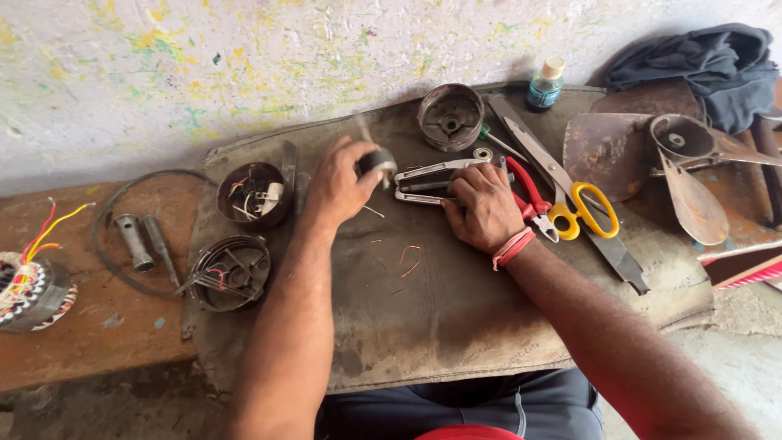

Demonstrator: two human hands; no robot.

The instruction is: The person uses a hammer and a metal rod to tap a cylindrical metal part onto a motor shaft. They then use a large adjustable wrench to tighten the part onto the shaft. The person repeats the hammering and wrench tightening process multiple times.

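My left hand point(340, 184) is raised a little over a dark worn mat point(423, 301) and grips a small round black part point(377, 162) with a thin shaft sticking up from it. My right hand point(482, 205) rests on the mat with its fingers curled on a silver metal tool with two jaws point(428, 173). Red-handled pliers point(529, 198) lie right beside that hand. Scissors with yellow handles point(570, 195) lie just past the pliers. A red thread band circles the right wrist.
A round metal motor housing point(450, 116) and a small blue bottle point(544, 84) sit at the back. Left of the mat lie a dish of small parts point(254, 194), a motor end cover point(230, 272), a socket wrench point(134, 242) and a wound stator point(31, 289). Rusty fan blades point(692, 155) and dark cloth point(709, 61) lie right.
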